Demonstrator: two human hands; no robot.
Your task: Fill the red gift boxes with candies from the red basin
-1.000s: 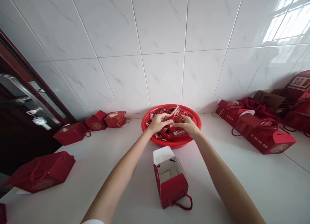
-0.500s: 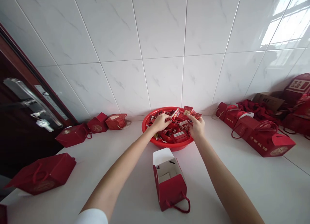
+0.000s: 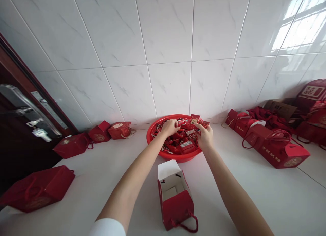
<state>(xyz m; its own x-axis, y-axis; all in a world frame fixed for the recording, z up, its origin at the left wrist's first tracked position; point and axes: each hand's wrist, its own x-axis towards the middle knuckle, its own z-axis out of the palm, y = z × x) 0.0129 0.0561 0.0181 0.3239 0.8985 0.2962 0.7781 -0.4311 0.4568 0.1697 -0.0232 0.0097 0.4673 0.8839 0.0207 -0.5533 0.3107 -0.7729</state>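
Head view: left hand (image 3: pixel 170 128) has fingers curled over wrapped packets (image 3: pixel 187 147), right hand (image 3: pixel 205 135) reaches in at the right side with index finger extended; can't tell whether either pinches one. Packets are heaped in a red basket (image 3: pixel 189 156) near the tiled wall (image 3: pixel 168 89). Open red box (image 3: pixel 178 208) stands nearer on the white counter (image 3: pixel 142 208), other red boxes (image 3: pixel 277 149) off both sides.

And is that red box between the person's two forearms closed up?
No, the red box is open at the top, so its pale inside shows.
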